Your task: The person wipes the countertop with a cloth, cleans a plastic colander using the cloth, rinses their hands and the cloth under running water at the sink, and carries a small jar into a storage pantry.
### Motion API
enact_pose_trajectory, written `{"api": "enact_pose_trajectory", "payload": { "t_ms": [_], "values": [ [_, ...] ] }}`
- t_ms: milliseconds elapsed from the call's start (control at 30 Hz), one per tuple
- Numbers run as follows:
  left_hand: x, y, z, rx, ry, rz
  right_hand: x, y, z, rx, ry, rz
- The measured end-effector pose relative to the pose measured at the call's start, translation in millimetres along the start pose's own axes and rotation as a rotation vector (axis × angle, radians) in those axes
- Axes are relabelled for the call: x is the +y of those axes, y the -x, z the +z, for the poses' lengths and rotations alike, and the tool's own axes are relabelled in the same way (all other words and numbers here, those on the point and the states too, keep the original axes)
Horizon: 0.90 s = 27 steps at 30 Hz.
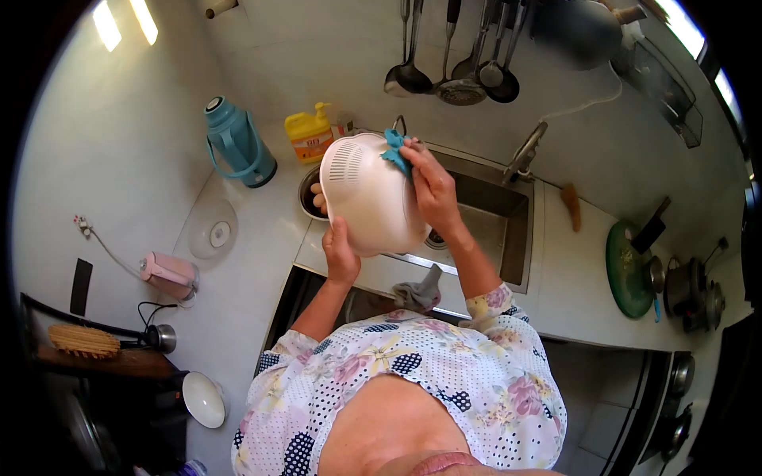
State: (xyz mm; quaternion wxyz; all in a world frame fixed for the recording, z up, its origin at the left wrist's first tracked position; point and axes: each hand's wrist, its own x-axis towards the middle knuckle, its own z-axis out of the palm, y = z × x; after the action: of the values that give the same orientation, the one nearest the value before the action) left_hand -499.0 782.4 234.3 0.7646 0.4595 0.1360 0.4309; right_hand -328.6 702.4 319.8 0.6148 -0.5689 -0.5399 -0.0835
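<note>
A pale pink plastic colander [369, 208] was held up, tilted, over the left part of the sink [520, 242], its outer wall turned toward the view. Narrow slots showed at its upper left end; its inside faced away and could not be seen.

The left hand [343, 252] gripped the colander's lower left edge, the thumb lying along the near side; the other fingers were largely hidden, so how far they were bent could not be told. The right hand [432, 190] was at the upper right edge, its fingers close together and only slightly bent, holding a teal cloth [394, 149] against the wall. Part of the cloth was tucked out of sight under those fingers.

Behind the colander, a round bowl [306, 208] showed only its left side, with a few brown, egg-like objects [319, 198] in it, partly covered. The colander and right arm also hid much of the sink, leaving its drain [434, 239] half visible.

A yellow pump bottle [310, 135] stood behind the bowl, its label too small to read. A crumpled grey cloth [418, 293] lay at the counter's front edge, its lower part cut off by the patterned blouse [397, 349].
</note>
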Motion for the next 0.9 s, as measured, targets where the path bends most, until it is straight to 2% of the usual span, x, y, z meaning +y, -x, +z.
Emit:
{"api": "enact_pose_trajectory", "payload": {
  "t_ms": [167, 333, 400, 500, 600, 733, 800, 900],
  "values": [
    [9.6, -12.1, 7.0, 0.119, 0.062, 0.051, -18.6, 39.6, 22.0, -0.105, 0.076, -0.108],
    [12.4, -18.1, -12.0, 0.205, -0.036, 0.087, -13.1, 87.9, 22.1, -0.164, 0.055, -0.040],
    [17.4, -18.0, -25.7, 0.146, -0.113, 0.127, -10.0, 94.9, 14.3, -0.167, -0.010, 0.047],
    [20.8, -16.3, -34.4, 0.064, -0.235, 0.159, -7.4, 68.7, -4.7, 0.018, -0.181, 0.191],
    [21.5, -7.9, -28.0, -0.023, -0.478, 0.195, -16.7, 22.9, -21.7, 0.131, -0.136, 0.086],
    [23.2, -1.1, -9.6, -0.170, -0.750, 0.371, -35.1, -10.1, -20.4, 0.028, -0.076, 0.012],
    [19.3, -1.8, -7.4, -0.204, -0.793, 0.405, -43.0, -14.3, -13.1, -0.062, 0.048, -0.040],
    [22.2, -0.3, -6.6, -0.195, -0.793, 0.399, -26.4, -3.5, -6.4, -0.044, 0.122, -0.161]
  ]
}}
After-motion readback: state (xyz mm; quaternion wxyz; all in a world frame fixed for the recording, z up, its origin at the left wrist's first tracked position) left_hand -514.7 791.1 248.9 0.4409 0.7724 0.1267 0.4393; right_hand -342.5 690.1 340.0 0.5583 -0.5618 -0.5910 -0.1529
